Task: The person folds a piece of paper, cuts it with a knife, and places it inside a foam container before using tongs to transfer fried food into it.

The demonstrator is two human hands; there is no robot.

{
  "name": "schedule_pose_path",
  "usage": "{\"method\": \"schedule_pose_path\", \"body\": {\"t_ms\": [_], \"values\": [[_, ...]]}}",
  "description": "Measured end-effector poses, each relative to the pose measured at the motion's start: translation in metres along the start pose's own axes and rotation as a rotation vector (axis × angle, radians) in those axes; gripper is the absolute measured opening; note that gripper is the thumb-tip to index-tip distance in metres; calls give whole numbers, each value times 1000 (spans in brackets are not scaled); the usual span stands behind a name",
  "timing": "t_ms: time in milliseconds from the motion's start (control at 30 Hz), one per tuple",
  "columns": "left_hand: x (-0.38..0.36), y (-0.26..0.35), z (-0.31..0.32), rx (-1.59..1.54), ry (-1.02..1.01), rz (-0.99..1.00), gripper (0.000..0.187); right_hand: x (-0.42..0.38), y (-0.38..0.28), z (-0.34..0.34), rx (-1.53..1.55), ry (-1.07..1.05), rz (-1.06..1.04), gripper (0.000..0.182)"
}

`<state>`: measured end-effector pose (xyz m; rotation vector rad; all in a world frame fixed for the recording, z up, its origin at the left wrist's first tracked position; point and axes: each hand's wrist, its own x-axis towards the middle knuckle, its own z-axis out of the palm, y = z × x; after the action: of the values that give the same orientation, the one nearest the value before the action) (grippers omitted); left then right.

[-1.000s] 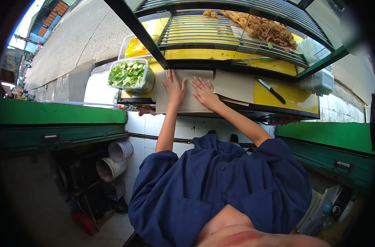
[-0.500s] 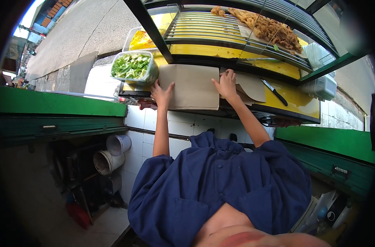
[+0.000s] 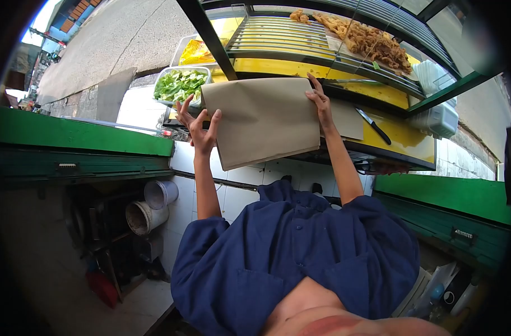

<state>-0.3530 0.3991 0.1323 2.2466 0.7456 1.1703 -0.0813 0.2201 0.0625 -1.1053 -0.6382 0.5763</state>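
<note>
Far left, chopped greens fill a clear tub (image 3: 180, 87), and just beside it comes the left hand (image 3: 201, 130), fingers splayed, thumb lapping over the near side edge of the brown paper (image 3: 264, 120). Is it pinching there? Can't tell from this angle!

Now the paper itself: stretched between the two hands, long axis running crosswise from one to the other, slightly tilted, its lower-left corner hanging out past the counter's front edge. From the left hand it lies to the right; from the right hand, to the left. The left sits lower on its edge, nearer the body.

And here's the right hand (image 3: 320, 102), up by the top-right corner, thumb in front, holding the paper's edge in what looks like a narrow pinch. Beyond it, another brown sheet (image 3: 347, 120) lies on the yellow counter (image 3: 409, 147), then a black-handled knife (image 3: 376, 126), and white foam boxes (image 3: 441, 115) at far right.
</note>
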Motion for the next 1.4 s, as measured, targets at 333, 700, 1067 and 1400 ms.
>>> {"method": "schedule_pose_path", "body": {"t_ms": [333, 700, 1067, 1400], "values": [[36, 48, -46, -59, -341, 398, 24, -9, -67, 0, 6, -294, 123, 36], [-11, 19, -19, -585, -263, -272, 24, -26, -77, 5, 30, -207, 137, 42], [11, 21, -15, -310, -575, 251, 42, -33, -60, -26, 158, 85, 432, 31], [-10, 27, 18, -411, -43, 551, 53, -29, -60, -48, -37, -206, 372, 32]]}}
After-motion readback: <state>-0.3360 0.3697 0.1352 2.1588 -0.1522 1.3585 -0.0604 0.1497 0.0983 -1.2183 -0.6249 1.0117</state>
